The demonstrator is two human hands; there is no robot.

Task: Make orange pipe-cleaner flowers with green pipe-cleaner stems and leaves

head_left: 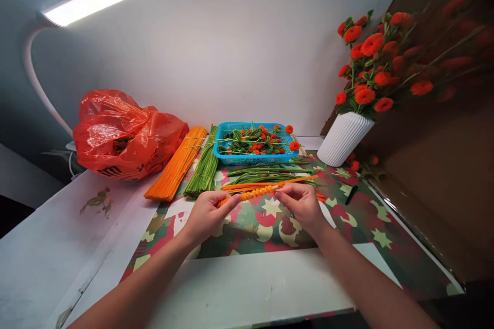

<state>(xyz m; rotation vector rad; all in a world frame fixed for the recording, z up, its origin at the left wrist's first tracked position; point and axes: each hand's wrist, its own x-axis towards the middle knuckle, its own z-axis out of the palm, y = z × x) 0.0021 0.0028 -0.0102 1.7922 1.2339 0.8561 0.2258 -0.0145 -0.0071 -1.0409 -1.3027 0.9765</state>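
Note:
An orange pipe cleaner [255, 194] is wound in a spiral round a thin stick, held level above a patterned mat [358, 223]. My left hand [206, 214] pinches its left end with closed fingers. My right hand [300, 202] pinches its right end, fingers closed too. Just behind the hands lie loose green and orange pipe cleaners [270, 177] on the mat.
A blue basket [221, 136] of green stems and orange pompoms stands behind. Bundles of orange [176, 165] and green [204, 167] pipe cleaners lie left of it. An orange plastic bag [123, 133] sits far left. A white vase [343, 138] of orange flowers stands right. A lamp glows overhead.

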